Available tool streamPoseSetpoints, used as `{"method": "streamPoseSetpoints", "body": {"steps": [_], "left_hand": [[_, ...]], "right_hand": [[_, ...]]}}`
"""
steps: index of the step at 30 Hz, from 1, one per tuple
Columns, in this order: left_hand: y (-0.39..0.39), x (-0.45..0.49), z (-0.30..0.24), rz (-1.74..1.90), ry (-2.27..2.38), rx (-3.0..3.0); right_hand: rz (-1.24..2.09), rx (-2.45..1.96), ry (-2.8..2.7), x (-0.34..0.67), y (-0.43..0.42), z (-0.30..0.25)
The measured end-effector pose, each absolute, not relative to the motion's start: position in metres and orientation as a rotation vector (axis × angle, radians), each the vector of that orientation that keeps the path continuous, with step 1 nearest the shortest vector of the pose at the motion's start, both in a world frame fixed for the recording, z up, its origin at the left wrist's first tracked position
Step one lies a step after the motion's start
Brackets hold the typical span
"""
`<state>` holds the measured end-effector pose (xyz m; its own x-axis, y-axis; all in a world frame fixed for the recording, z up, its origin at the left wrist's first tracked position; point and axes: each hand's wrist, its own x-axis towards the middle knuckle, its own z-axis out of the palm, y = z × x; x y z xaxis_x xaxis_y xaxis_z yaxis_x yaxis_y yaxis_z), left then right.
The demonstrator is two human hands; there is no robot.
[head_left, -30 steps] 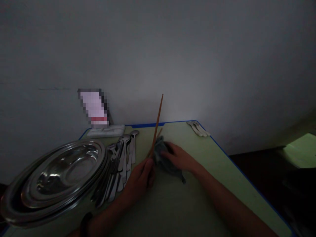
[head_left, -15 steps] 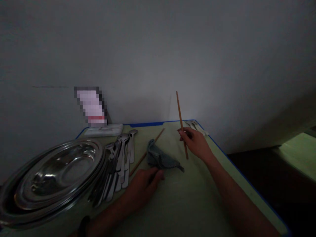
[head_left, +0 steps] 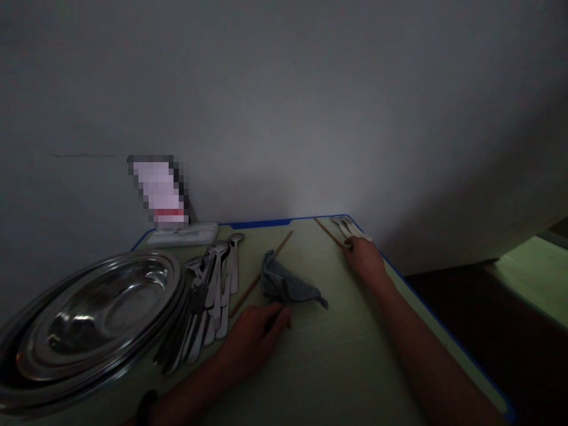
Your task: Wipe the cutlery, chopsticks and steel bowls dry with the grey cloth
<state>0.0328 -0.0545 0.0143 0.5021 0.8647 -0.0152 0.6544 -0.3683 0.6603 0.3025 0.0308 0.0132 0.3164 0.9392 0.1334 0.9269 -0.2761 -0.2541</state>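
Fingers [head_left: 350,244] of right hand [head_left: 366,260] pinched 1 chopstick [head_left: 328,232], lowered from upright to flat, right of cloth [head_left: 288,288]; left hand [head_left: 255,334] loose, touching cloth.

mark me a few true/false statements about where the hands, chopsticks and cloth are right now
1. The right hand is at the far right corner of the table, at the end of a chopstick. True.
2. The left hand holds a stick upright. False: it rests against the grey cloth and holds no stick.
3. A second chopstick lies flat between the metal spoons and the cloth. True.
4. The steel trays sit on the table's right side. False: they are stacked on its left.
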Motion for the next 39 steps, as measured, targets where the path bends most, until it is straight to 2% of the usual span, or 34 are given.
{"method": "streamPoseSetpoints", "body": {"steps": [11,14,19,23,30,34,36,39], "left_hand": [[-0.056,0.033,0.014,0.446,1.238,2.188],[-0.057,0.031,0.016,0.45,1.252,2.357],[-0.049,0.02,0.019,0.505,1.502,2.739],[-0.041,0.015,0.019,0.329,1.808,2.749],[-0.043,0.019,0.025,0.024,1.881,2.683],[-0.044,0.02,0.028,-0.054,1.86,2.646],[-0.044,0.019,0.028,-0.054,1.855,2.64],[-0.043,0.018,0.027,-0.024,1.848,2.647]], "right_hand": [[-0.033,-2.216,-1.666,0.308,0.033,0.012],[0.042,-1.901,-1.811,0.29,0.028,0.019],[0.473,-1.223,-2.152,0.238,0.003,0.036],[0.597,-1.063,-2.377,0.212,-0.014,0.031],[0.342,-1.237,-2.207,0.236,0.007,0.02],[-0.054,-1.806,-1.843,0.286,0.027,0.018],[-0.046,-2.066,-1.762,0.308,0.032,0.015],[0.02,-2.209,-1.737,0.325,0.033,0.011]]}}
